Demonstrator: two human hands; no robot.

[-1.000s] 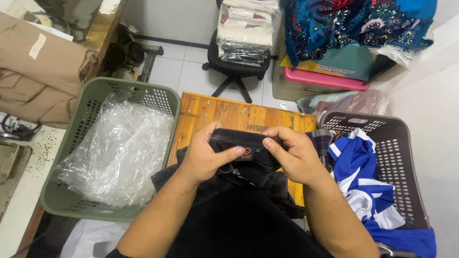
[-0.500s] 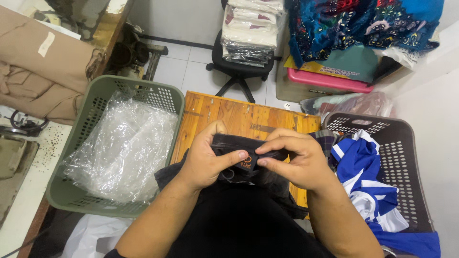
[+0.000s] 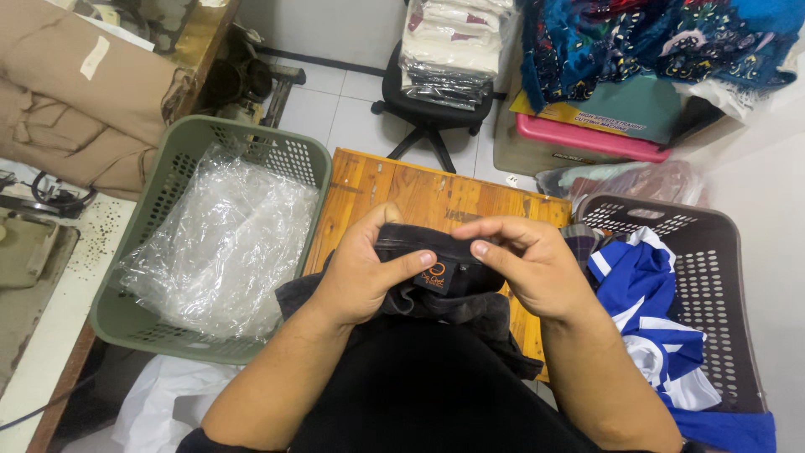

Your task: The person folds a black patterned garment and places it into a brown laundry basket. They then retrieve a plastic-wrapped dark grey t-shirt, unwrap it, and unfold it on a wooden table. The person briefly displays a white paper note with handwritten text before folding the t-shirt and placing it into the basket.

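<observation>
Wooden table [image 3: 436, 189]: small slatted top in front of the person; its far edge and left corner show bare, the near half is covered by the cloth and hands.

Green basket [image 3: 285, 151]: stands against the table's left edge, holding crumpled clear plastic bags [image 3: 214, 239].

Dark basket [image 3: 713, 252]: against the table's right edge, with blue-and-white garments [image 3: 641, 294] spilling over its near wall.

Black garment [image 3: 444, 306]: bunched at the near edge of the table and running down into the lap; a dark square label [image 3: 436, 275] with an orange mark lies face up near its top fold, between the two thumbs.

Left hand [image 3: 360, 273]: grasping the garment's upper fold, fingers curled over the far side, thumb pressed flat along the cloth just beside the label.

Right hand [image 3: 537, 264]: fingers bent and loosely gathered over the fold; thumb tip close to the label's right corner, but I cannot tell whether it pinches the cloth or only hovers on it.

Doing it well, as I judge it: keep the left thumb pinning the fold so the label stays flat and readable, and let the right thumb and forefinger work the small piece alone. Pulling the cloth taut between the hands should stop the loose bulk near the table's near edge from dragging the fold out of grip.
</observation>
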